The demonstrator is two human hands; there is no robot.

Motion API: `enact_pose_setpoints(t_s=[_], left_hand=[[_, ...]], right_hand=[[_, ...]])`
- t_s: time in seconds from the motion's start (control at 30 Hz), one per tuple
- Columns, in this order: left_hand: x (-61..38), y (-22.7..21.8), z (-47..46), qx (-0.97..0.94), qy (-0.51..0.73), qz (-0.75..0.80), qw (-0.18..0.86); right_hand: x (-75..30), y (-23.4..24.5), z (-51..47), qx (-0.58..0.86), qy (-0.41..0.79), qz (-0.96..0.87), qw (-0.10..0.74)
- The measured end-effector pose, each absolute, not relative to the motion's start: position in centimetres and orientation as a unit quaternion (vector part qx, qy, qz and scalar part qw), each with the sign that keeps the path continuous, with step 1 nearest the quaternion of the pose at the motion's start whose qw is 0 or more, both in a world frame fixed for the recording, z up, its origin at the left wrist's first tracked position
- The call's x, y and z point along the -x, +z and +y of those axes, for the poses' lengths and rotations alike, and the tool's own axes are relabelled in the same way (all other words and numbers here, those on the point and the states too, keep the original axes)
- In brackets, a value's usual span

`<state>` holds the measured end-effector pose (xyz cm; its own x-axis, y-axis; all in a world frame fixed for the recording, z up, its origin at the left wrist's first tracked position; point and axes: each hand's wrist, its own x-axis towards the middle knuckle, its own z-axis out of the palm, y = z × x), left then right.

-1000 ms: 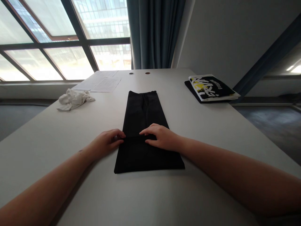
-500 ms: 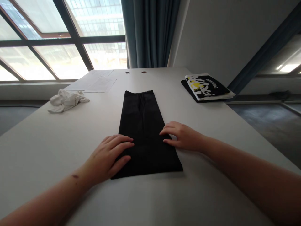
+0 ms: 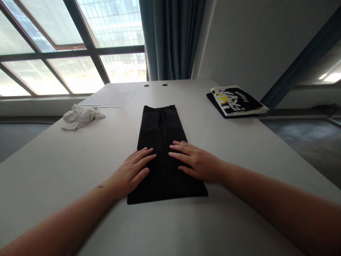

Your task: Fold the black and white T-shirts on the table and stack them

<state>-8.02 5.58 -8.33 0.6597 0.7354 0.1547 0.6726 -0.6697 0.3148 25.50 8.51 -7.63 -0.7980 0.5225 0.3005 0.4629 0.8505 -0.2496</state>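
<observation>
Left hand [image 3: 130, 173] and right hand [image 3: 196, 164] flat on folded black trousers [image 3: 160, 131], either side of centre; fingers spread apart, unclamped; contact even, palms down.

Crumpled white cloth [image 3: 81, 117] near printed papers [image 3: 115, 97], black-and-yellow magazine [image 3: 237, 101] farther right

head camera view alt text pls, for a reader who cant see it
A left hand and a right hand rest flat on a long folded black garment on a white table. Beyond it lie a crumpled white cloth, papers and a black-and-yellow magazine, with large windows behind.
</observation>
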Motion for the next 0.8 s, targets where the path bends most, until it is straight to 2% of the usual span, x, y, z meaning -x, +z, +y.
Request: enact_pose_setpoints(t_s=[0.17,0.33,0.5,0.67,0.8], left_hand=[[9.4,-8.1,8.7,-0.916,0.084,0.374,0.120],[9.1,-8.2,8.2,-0.924,0.075,0.364,0.094],[9.3,-7.3,4.7,-0.940,0.091,0.319,0.084],[9.8,-7.1,4.5,-0.920,0.155,0.335,0.135],[8.9,-8.3,10.4,-0.845,0.198,0.480,0.124]], right_hand=[[-25.3,-8.8,9.2,0.298,0.138,-0.940,0.094],[-25.4,-8.4,8.7,0.312,0.150,-0.935,0.084],[-25.6,-7.5,3.6,0.336,0.178,-0.922,0.072],[-26.0,-7.4,-1.4,0.330,0.168,-0.919,0.137],[-25.9,-8.1,3.4,0.343,0.100,-0.903,0.237]])
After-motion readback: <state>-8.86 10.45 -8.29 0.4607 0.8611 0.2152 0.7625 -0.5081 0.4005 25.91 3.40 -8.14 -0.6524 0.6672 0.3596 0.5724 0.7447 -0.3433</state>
